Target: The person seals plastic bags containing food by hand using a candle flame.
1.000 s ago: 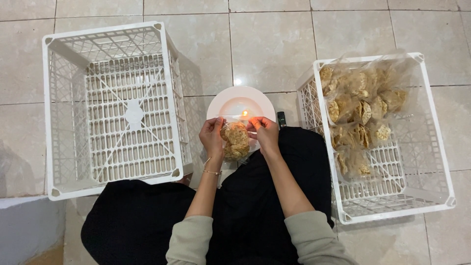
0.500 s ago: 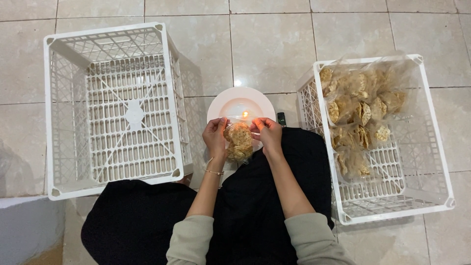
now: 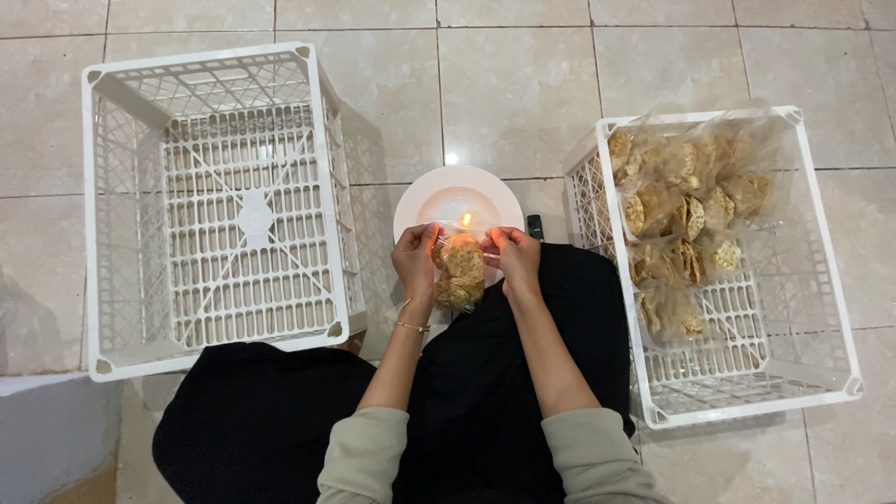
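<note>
- Evidently the sealing step is in hand: the left hand [image 3: 416, 258] and right hand [image 3: 512, 259] both pinch the top of a clear bag of crackers [image 3: 461, 273], stretched beside a small flame [image 3: 466, 219] on a white plate [image 3: 425, 194], above the lap.
- Next likely calls for drawing the bag's mouth steadily past the flame, fingers kept clear.
- Around: an empty white crate [image 3: 112, 201] on the left, a crate of filled bags [image 3: 821, 280] on the right, a small dark object [image 3: 535, 227]; nothing obstructs.
</note>
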